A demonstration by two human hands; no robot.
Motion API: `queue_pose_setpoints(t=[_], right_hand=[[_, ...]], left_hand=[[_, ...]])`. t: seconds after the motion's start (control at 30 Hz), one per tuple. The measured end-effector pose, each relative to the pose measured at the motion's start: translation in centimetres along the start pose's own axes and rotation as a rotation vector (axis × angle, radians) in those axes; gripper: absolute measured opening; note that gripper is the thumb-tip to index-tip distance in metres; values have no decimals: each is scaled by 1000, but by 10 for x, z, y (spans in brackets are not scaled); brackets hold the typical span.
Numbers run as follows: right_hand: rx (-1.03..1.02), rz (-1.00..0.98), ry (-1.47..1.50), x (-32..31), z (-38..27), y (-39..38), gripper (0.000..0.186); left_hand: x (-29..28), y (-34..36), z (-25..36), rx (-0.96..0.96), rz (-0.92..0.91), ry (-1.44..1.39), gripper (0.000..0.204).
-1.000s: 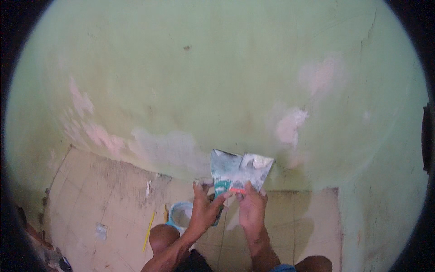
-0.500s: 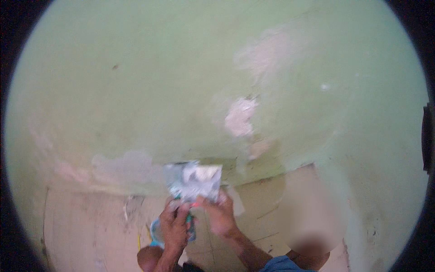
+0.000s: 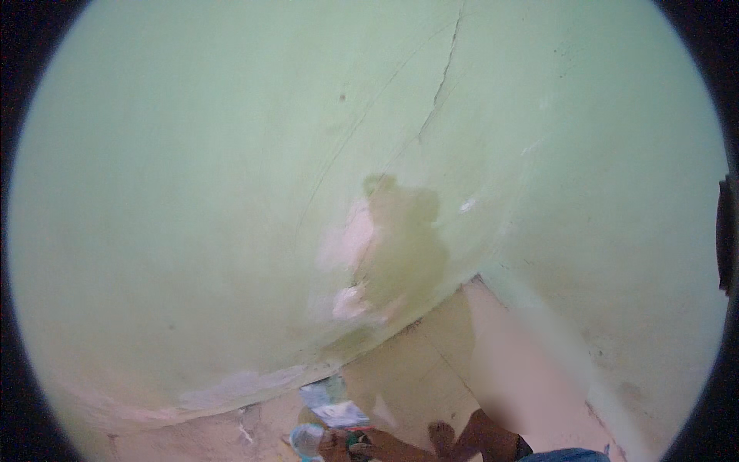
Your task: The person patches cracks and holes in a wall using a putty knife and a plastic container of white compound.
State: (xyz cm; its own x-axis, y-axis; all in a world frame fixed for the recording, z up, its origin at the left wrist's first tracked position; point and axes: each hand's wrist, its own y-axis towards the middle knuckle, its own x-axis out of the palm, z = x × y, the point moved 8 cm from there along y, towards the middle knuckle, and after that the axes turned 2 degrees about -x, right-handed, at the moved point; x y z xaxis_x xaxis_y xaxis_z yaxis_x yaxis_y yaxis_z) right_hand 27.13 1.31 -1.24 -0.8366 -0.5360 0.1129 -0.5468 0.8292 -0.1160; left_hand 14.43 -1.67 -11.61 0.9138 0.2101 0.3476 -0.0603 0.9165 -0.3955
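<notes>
No readable lettering, numbers or signs anywhere.

Beyond the hands (image 3: 334, 444) I see pale green wall (image 3: 231, 192) patched pinkish-white, and beige floor (image 3: 408, 385); in them, blue-grey, white-smeared scrapers (image 3: 346, 413); just left, a light-blue-rimmed bucket (image 3: 308, 440).

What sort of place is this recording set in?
Probably a worn room indoors, seen at a corner: a green painted wall with pale bare-looking patches meets a tiled floor, and flat scrapers show low in the view.
</notes>
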Motion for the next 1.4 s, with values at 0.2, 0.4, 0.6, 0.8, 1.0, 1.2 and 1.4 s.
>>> queue_pose_setpoints(t=[0.2,0.4,0.6,0.8,1.0,1.2,1.4], right_hand=[[168,200,-167,10,-80,-89,43],[390,639,-231,-43,-251,-107,39],[-253,1175,-208,-148,-419,-45,36],[-251,1230,-326,-185,-399,14,30],[-134,1287,-317,-237,-382,35,28],[-251,1444,325,-230,-400,5,25],[-296,1368,145,-273,-357,2,24]], left_hand=[[153,-113,190,100,-83,582,18],[176,-167,308,72,70,395,14],[136,-218,423,258,272,243,36],[91,-269,447,185,323,421,38],[96,-273,444,167,420,529,35],[87,-293,445,200,461,432,29],[86,-290,443,187,430,396,20]])
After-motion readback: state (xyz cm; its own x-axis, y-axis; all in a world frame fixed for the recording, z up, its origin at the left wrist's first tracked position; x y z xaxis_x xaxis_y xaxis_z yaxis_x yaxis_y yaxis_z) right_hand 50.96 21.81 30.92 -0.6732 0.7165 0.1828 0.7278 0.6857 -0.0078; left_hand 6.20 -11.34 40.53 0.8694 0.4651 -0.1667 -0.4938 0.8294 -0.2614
